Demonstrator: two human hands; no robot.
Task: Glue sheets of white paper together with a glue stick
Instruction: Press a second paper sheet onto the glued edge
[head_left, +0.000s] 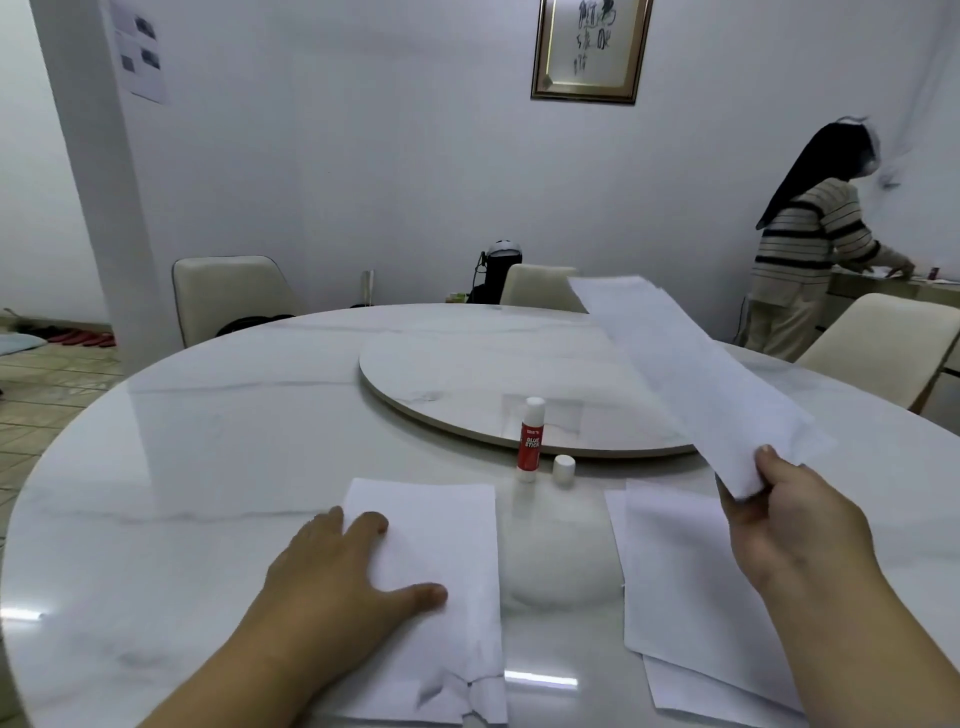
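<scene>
Marble table (208, 467); uncapped red glue stick (530, 441) upright.

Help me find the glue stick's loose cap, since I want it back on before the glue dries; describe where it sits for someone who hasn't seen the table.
On the round marble table, look just in front of the lazy Susan, between the two lots of paper. There the red glue stick stands upright; the cap stands beside it on its right, short, plain white and unlabelled.
</scene>
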